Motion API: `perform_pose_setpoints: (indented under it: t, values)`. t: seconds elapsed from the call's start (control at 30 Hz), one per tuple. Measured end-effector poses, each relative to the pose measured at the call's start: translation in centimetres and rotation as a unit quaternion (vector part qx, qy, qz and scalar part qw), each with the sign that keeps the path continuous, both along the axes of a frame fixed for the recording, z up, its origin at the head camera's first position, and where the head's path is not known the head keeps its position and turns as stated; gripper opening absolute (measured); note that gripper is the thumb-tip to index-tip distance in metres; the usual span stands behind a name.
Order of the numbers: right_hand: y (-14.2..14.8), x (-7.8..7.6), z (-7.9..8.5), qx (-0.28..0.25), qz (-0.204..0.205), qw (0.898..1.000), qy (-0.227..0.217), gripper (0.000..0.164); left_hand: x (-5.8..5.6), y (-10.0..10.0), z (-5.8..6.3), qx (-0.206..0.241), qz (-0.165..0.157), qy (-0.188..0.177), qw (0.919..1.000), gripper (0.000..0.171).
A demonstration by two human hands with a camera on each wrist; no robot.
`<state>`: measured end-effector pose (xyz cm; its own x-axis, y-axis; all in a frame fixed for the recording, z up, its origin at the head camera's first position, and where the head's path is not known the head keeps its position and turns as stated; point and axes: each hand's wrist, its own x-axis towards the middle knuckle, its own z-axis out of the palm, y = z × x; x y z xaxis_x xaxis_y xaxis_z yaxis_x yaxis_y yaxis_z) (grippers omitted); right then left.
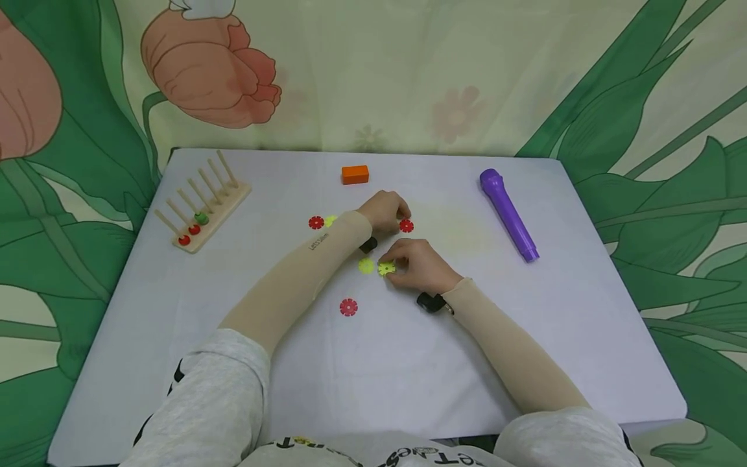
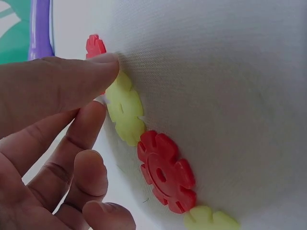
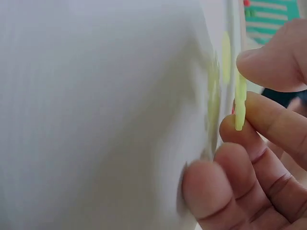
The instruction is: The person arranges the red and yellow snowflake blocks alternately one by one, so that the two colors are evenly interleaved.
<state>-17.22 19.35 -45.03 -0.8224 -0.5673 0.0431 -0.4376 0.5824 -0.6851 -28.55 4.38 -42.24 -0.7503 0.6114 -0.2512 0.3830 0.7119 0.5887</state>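
In the head view my left hand reaches across the table, thumb and index finger pinching a red flower-shaped plastic disc. The left wrist view shows the thumb covering part of that disc, beside a yellow flower disc, another red disc and a yellow one in a row. Closer to the body, my right hand pinches a yellow flower disc, seen edge-on in the right wrist view between thumb and finger. Just left of it lies another yellow disc.
A single red disc lies nearer the body. At the left stands a wooden peg rack with red and green beads. An orange block sits at the back, a purple tube at the right, all on the white table.
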Motion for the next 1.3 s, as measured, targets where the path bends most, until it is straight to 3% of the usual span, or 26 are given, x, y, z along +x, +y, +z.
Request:
perform_pose_setpoints:
  t: [0.33, 0.67, 1.07, 1.3]
  values:
    - [3.3, -2.7, -0.3, 0.001, -0.083, 0.996, -0.041, 0.024, 0.2, -0.1, -0.1, -0.013, -0.013, 0.003, 0.9998, 0.042]
    - [5.6, -4.7, 0.2, 0.024, -0.139, 0.989, -0.038, 0.027, -0.3, 0.4, -0.5, -0.025, -0.019, 0.023, 0.9993, 0.038]
    - [6.2, -5.9, 0.6, 0.057, -0.162, 0.985, -0.021, 0.029, -0.4, 0.9, -0.8, -0.024, -0.027, 0.041, 0.9985, 0.035]
    - [6.2, -6.9, 0.5, 0.061, -0.168, 0.984, -0.011, 0.030, -0.1, 0.9, -0.7, -0.013, -0.014, 0.046, 0.9987, 0.032]
